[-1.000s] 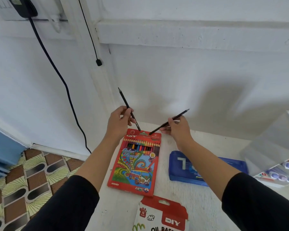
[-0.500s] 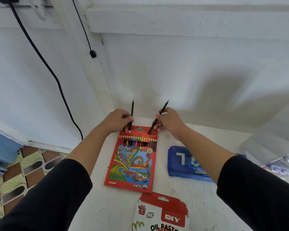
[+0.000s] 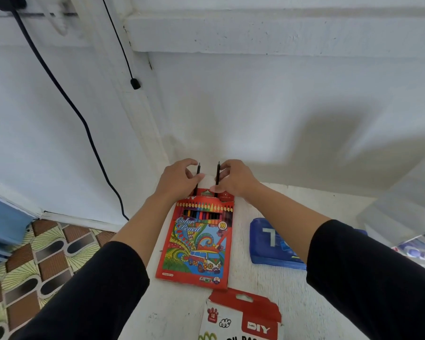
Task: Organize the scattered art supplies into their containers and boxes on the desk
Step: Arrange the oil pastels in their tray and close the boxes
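A red color pencil box (image 3: 196, 244) lies flat on the white desk (image 3: 245, 278), its open top end toward the wall. My left hand (image 3: 178, 179) pinches a dark pencil (image 3: 197, 176) that stands nearly upright with its lower end in the box's top opening. My right hand (image 3: 234, 177) pinches a second dark pencil (image 3: 217, 176) the same way, a little to the right. Both pencil tips point up toward the wall. Several colored pencils show through the box's window.
A blue pencil case (image 3: 270, 244) lies right of the box. An oil pastel pack (image 3: 241, 317) sits at the near edge. A clear plastic organizer (image 3: 407, 207) stands at the right. A black cable (image 3: 66, 99) hangs down the wall; the patterned floor lies left of the desk.
Both pencils swung from slanted to nearly upright and slid down into the top of the color pencil box. My hands came closer together at the box's top end.
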